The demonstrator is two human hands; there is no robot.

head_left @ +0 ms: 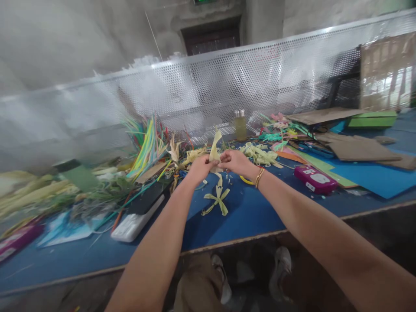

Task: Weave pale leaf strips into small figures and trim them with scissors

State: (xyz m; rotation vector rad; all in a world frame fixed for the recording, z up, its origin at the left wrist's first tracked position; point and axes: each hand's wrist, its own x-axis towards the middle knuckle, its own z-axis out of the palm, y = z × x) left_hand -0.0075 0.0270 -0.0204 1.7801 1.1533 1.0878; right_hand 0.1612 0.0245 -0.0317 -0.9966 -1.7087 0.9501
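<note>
Above the blue tabletop, my left hand is closed in a pinch on a pale yellow corn husk strip, whose broad end stands up past the fingers. My right hand, with a gold bracelet at the wrist, pinches the same strip from the other side; the fingertips of both hands nearly meet. Just below them, a star-shaped piece of knotted husk strips lies on the table. A pile of loose husk strips sits behind my right hand.
Coloured pipe cleaners bunch at the back left, near a white and black device. A purple device and blue paper lie at right. A capped bottle stands before the perforated metal screen.
</note>
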